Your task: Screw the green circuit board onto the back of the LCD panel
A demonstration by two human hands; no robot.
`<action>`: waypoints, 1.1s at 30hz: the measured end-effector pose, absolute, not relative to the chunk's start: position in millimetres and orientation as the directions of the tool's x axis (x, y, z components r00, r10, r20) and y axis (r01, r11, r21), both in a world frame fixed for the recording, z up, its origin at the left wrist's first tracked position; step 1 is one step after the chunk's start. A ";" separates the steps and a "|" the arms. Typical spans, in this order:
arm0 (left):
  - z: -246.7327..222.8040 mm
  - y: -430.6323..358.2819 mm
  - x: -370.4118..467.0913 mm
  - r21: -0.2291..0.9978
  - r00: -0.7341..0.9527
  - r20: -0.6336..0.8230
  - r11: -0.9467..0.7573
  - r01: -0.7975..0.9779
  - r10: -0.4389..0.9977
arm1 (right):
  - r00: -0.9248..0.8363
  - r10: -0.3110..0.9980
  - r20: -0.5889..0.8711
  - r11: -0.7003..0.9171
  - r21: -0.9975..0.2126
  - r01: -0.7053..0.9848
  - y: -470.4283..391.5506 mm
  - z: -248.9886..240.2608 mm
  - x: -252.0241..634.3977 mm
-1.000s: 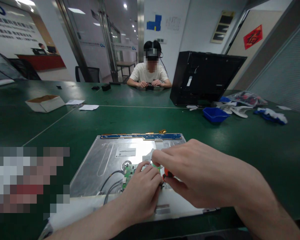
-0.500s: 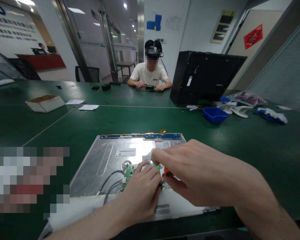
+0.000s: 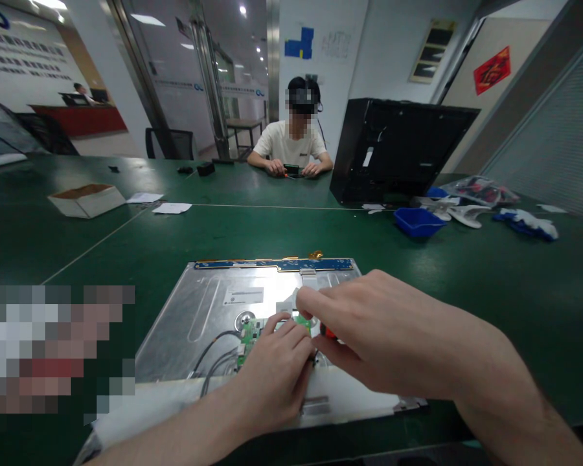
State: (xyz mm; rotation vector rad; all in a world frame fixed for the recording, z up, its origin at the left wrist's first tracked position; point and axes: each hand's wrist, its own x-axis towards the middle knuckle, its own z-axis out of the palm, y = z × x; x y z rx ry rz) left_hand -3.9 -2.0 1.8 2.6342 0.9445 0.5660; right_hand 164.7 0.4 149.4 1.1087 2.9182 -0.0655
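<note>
A flat silver display panel lies back side up on the green table before me. Mounted on it is a green circuit board, with dark cables running from its left side. My left hand bends over the board, its closed fingers pressed down on it; the thumb is mostly hidden. Just right of it, my right hand is closed around a red-and-black screwdriver, most of which the fingers cover. The tip cannot be made out. A blue circuit strip runs along the panel's far edge.
Across the table sits a person holding a small dark object. A large black monitor stands at the right back, with a blue tray and gloves near it. An open box and papers lie left.
My right hand has shifted and turned very slightly around the screwdriver, so less of it shows. The left hand and the panel stay put. Across the table, the person's hands moved a little.
</note>
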 end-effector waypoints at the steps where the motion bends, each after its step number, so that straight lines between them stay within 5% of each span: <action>1: 1.9 -0.9 -3.5 0.395 0.708 0.272 -0.746 0.535 0.652 | -0.757 0.652 -0.039 0.756 -0.045 0.653 0.0 149.7 165.3; 7: 0.3 2.8 -2.3 0.463 0.703 0.304 -0.745 0.481 0.643 | -0.794 0.602 -0.082 0.787 -0.107 0.608 -0.3 149.2 165.3; 17: -2.5 -2.0 -3.4 0.376 0.699 0.294 -0.751 0.543 0.652 | -0.728 0.685 -0.026 0.729 0.027 0.684 0.6 147.7 160.6; 26: -2.8 2.8 -2.6 0.438 0.710 0.289 -0.748 0.499 0.643 | -0.788 0.612 -0.064 0.783 -0.088 0.615 0.2 147.6 166.7; 33: -4.3 4.0 -3.7 0.431 0.714 0.289 -0.753 0.498 0.638 | -0.802 0.594 -0.070 0.800 -0.056 0.597 0.6 146.4 169.6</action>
